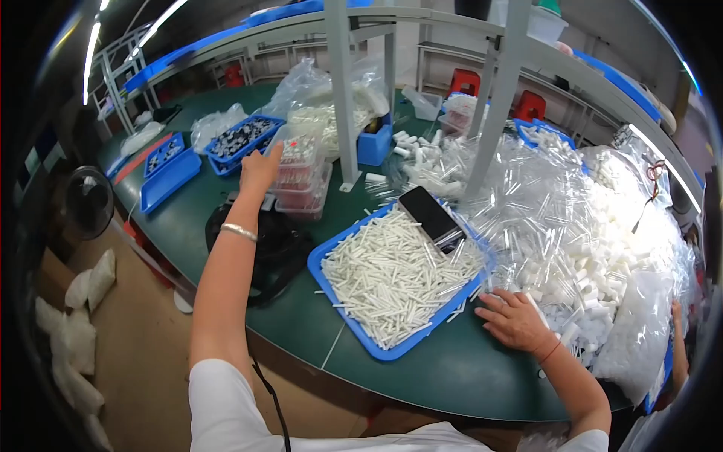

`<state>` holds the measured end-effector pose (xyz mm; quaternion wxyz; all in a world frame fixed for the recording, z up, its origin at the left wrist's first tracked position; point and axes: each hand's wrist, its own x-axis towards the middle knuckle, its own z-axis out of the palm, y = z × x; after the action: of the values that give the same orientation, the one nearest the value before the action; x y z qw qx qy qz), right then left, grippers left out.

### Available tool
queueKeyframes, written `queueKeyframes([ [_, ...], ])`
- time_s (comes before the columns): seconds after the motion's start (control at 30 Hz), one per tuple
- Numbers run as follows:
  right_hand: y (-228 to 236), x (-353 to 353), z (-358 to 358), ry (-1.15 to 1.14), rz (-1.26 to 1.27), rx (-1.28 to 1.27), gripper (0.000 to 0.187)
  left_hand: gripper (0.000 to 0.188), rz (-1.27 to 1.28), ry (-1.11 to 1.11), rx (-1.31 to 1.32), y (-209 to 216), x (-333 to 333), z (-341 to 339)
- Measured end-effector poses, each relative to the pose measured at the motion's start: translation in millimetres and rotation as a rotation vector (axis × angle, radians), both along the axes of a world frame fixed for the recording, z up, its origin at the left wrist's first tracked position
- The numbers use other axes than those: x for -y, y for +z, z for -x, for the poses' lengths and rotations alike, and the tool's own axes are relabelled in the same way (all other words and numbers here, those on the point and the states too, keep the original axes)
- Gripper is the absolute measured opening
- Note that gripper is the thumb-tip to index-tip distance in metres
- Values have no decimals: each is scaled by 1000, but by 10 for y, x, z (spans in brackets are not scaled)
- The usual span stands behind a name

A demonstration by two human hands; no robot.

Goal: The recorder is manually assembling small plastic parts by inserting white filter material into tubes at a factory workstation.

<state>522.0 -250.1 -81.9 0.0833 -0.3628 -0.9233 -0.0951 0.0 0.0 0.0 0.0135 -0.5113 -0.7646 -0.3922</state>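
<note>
If the left hand, grip unclear, jerks, boxes left of centre could topple; the right hand lies spread.

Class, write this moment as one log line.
left hand: at stacked clear boxes | right hand: fingers spread, beside blue tray | tray: white sticks | phone: at tray's far edge

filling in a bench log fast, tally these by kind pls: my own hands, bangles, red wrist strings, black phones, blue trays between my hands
Own hands: 2 (left hand, right hand)
Bangle: 1
Red string: 1
Phone: 1
Blue tray: 1
Total: 6
</note>
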Motion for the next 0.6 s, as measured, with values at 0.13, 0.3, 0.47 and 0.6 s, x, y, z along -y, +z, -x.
queueKeyframes([
  [0.13,41,113,43,23,13,-97,33,51,-29,-153,220,-82,-344,195],
  [0.3,-3,162,-24,63,27,-136,33,23,-192,-192,572,115,-40,323],
  [0.47,34,309,30,59,21,-165,35,31,-328,-237,332,518,922,186],
  [0.6,171,465,139,90,20,-210,36,29,-411,-301,285,668,1770,-39],
])
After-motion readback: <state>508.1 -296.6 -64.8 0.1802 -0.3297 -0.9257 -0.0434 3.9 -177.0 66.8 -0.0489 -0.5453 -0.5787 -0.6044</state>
